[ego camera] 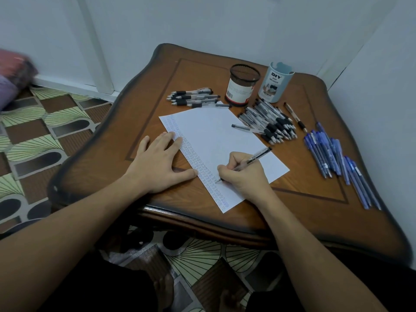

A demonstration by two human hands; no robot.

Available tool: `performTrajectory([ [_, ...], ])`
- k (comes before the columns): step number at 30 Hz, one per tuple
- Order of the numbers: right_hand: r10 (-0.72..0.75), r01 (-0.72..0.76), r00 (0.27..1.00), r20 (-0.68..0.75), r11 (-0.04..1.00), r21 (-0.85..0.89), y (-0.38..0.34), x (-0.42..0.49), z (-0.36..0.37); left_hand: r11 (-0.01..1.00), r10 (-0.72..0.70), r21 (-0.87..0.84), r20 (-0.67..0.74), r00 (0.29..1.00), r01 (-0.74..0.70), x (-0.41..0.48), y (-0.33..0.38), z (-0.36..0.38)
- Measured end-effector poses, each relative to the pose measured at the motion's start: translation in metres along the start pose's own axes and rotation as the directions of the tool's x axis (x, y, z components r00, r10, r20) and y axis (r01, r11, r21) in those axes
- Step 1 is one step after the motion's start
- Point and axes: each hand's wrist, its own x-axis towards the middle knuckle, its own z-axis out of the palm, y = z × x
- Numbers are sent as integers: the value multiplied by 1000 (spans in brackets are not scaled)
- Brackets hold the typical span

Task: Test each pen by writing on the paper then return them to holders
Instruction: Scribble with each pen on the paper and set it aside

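From the head camera we count one sheet of paper (213, 136), lying askew on the wooden table (112, 143), with rows of small test scribbles running down its left edge. The left hand (157, 163) lies flat, fingers straight and spread, its fingertips pressing on that written edge. The right hand (243, 174) has its fingers curled round one clear black-ink pen (252, 159), whose tip touches the paper beside the scribbles.

Two holders stand at the far side, just beside each other: a black mesh cup (244, 86) with a red and white label, and a pale blue desk organizer (275, 84) marked DIY. We cannot tell what either one contains.

Left of the mesh cup lie about seven black-grip pens (193, 99). In front of the organizer sits a heap of black pens (270, 122), too overlapped to count. One loose pen (242, 127) rests on the paper's right edge, and one brown pen (295, 117) lies beside the heap. Further right lie more than ten blue pens (333, 158).
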Motion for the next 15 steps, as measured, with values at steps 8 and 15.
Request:
performTrajectory([
  [8, -11, 11, 1000, -1, 1000, -1, -2, 1, -2, 1000, 3, 4, 1, 1000, -3, 0, -1, 1],
  [15, -19, 20, 999, -29, 1000, 6, -3, -1, -1, 1000, 5, 13, 4, 1000, -5, 0, -1, 1],
])
